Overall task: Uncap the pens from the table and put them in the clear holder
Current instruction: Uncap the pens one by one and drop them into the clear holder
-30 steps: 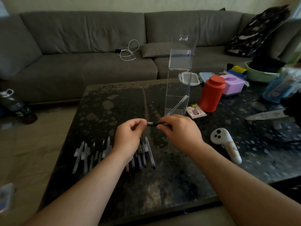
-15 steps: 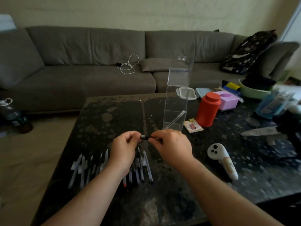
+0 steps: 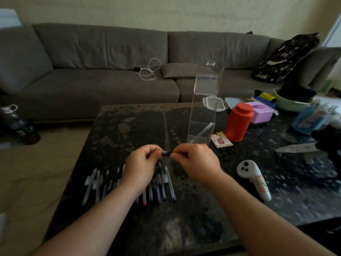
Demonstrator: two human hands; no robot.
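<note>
Two hands are brought together above the dark stone table (image 3: 184, 228), and a short black pen (image 3: 166, 153) is pinched between them. The left hand (image 3: 142, 169) is curled, with its thumb and fingertips closed on the pen's left end; the right hand (image 3: 198, 163) is likewise curled, with the pen's right end taken between thumb and forefinger. Only a small dark section of the pen is seen in the gap between the two hands, and whether the cap is on or off cannot be told. Both forearms are extended from the lower edge of the view and angled inward, the wrists held roughly level over the table. A row of pens (image 3: 129, 183) is laid side by side on the table just beneath and toward the left of the hands, partly hidden by the left wrist. The clear holder (image 3: 203, 109) is stood upright just beyond the right hand, with one pale pen leaning inside its lower part. A red canister (image 3: 238, 121) is placed to the right of the holder, and a white controller (image 3: 253, 179) is lain nearer the table's right front.
</note>
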